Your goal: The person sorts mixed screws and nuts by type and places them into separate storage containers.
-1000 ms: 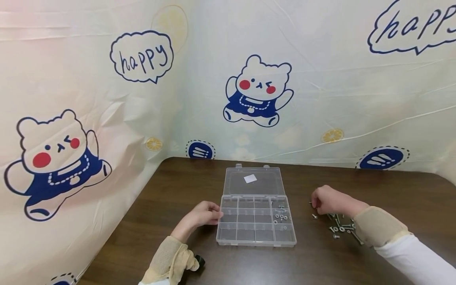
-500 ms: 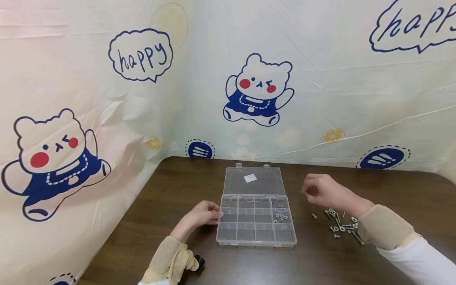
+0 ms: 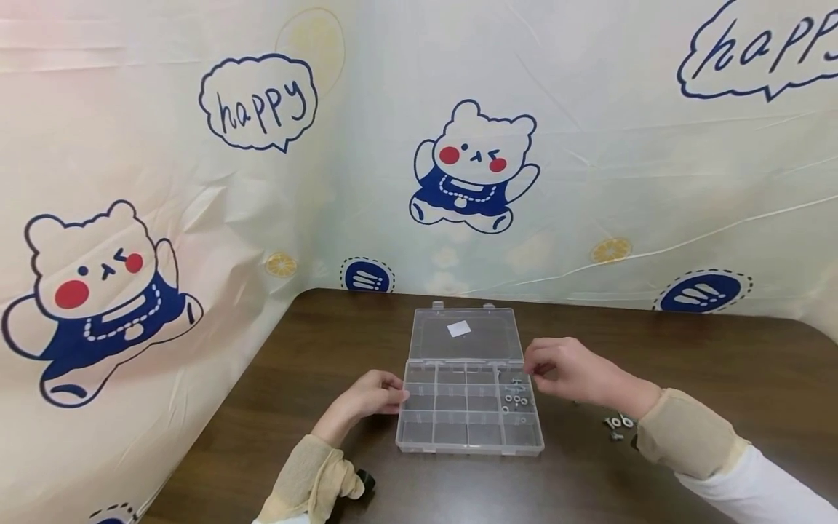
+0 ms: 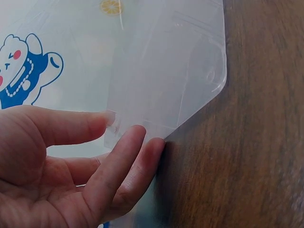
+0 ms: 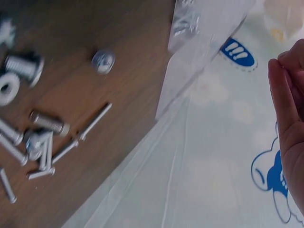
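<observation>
A clear plastic compartment box [image 3: 468, 448] lies on the table with its lid [image 3: 481, 343] folded back. My left hand [image 3: 372, 395] holds the box's left side; in the left wrist view the thumb is at the rim and fingers touch the outer wall. Several nuts [image 3: 516, 399] and small screws [image 3: 516, 381] lie in the right-hand column of compartments. Beside the box's right back corner is my right hand [image 3: 576, 372], thumb and forefinger pinched together. The small screw picked up there is hidden by the fingertips, also in the right wrist view.
Loose bolts [image 5: 50, 123] and a washer [image 5: 8, 89] lie in a pile right of the box, partly behind the right forearm in the head view. One screw [image 5: 103, 61] lies apart from them. A printed cloth [image 3: 576, 182] hangs behind the table [image 3: 314, 342].
My right hand has lifted a small screw from the table and moved left to the box's right edge. The left hand stays on the box.
</observation>
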### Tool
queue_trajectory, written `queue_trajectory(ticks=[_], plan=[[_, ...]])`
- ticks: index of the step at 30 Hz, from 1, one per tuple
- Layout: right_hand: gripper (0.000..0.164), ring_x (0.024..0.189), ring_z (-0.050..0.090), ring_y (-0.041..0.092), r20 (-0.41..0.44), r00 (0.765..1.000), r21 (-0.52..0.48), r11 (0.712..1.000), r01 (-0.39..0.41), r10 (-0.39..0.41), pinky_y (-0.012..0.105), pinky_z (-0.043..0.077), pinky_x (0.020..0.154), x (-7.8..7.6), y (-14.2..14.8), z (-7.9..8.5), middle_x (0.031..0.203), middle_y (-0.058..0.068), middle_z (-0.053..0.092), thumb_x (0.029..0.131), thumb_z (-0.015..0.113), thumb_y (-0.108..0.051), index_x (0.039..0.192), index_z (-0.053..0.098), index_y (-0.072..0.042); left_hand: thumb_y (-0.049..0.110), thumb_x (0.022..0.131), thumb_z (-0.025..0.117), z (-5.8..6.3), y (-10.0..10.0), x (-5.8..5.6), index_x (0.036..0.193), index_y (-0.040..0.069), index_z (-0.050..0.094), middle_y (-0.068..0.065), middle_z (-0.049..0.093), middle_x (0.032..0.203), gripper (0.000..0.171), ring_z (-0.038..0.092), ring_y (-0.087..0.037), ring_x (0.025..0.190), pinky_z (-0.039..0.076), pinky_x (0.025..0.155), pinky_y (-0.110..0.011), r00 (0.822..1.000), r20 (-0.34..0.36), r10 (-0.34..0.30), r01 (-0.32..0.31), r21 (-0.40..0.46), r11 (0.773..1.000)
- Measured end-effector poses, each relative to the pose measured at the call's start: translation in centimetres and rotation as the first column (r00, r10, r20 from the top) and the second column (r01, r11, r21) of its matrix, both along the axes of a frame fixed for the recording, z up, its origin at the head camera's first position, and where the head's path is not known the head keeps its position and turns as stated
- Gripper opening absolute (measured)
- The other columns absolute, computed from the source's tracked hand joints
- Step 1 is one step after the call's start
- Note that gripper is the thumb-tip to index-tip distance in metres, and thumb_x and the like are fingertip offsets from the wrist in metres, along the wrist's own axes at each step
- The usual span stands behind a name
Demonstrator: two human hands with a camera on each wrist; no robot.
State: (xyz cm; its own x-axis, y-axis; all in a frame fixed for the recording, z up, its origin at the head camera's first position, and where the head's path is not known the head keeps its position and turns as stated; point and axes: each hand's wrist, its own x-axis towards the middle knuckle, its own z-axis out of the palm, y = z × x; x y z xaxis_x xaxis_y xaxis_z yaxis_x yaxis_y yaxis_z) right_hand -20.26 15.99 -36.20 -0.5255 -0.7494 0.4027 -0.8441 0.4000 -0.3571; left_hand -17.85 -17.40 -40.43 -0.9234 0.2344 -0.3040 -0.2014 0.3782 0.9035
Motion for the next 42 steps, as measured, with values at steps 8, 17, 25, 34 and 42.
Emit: queue_trajectory(ticks=[8,17,25,34,42], plan=[[0.019,0.071,0.053,0.004,0.016,0.998,0.052,0.996,-0.067,0.066,0.016,0.05,0.057,0.4,-0.9,-0.4,0.082,-0.004,0.058,0.07,0.063,0.008,0.079,0.066,-0.008,-0.002,0.084,0.057,-0.1,0.0,0.0,0.1,-0.02,0.05,-0.01,0.052,0.08,0.025,0.057,-0.014,0.073,0.056,0.072,-0.033,1.0,-0.003,-0.004,0.004,0.011,1.0],[0.021,0.077,0.055,0.007,-0.177,0.982,0.158,0.986,-0.042,0.071,0.02,0.051,0.065,1.2,-0.1,0.1,0.086,-0.006,0.059,0.069,0.066,0.004,0.084,0.068,-0.011,-0.002,0.084,0.057,0.0,0.3,0.1,0.1,-0.02,0.05,-0.01,0.053,0.081,0.025,0.057,-0.015,0.074,0.056,0.073,-0.033,1.0,-0.003,-0.008,0.008,0.022,1.0],[0.025,0.075,0.052,0.007,-0.311,0.945,0.208,0.978,-0.033,0.098,0.019,0.049,0.061,1.9,1.4,0.7,0.082,-0.006,0.056,0.065,0.068,0.005,0.082,0.066,-0.013,-0.002,0.084,0.058,0.0,0.2,0.1,0.1,-0.019,0.05,-0.01,0.053,0.08,0.025,0.057,-0.014,0.072,0.056,0.071,-0.032,1.0,-0.004,0.007,-0.007,0.005,1.0],[0.026,0.07,0.049,0.009,-0.312,0.948,0.293,0.955,0.04,0.057,0.021,0.048,0.055,2.0,4.2,0.0,0.078,-0.005,0.052,0.061,0.067,0.006,0.078,0.062,-0.014,-0.002,0.084,0.058,0.1,0.1,-0.1,0.101,-0.019,0.051,-0.01,0.053,0.081,0.025,0.057,-0.015,0.072,0.056,0.071,-0.032,1.0,-0.009,0.015,-0.015,0.0,1.0],[0.025,0.068,0.053,0.006,-0.087,0.995,0.332,0.941,0.071,-0.044,0.023,0.05,0.054,2.3,7.1,-1.9,0.077,-0.008,0.055,0.066,0.064,0.008,0.077,0.063,-0.014,-0.002,0.083,0.059,-0.1,0.1,0.0,0.099,-0.018,0.051,-0.009,0.052,0.079,0.024,0.056,-0.013,0.069,0.057,0.07,-0.032,1.0,0.0,0.014,-0.014,0.005,1.0]])
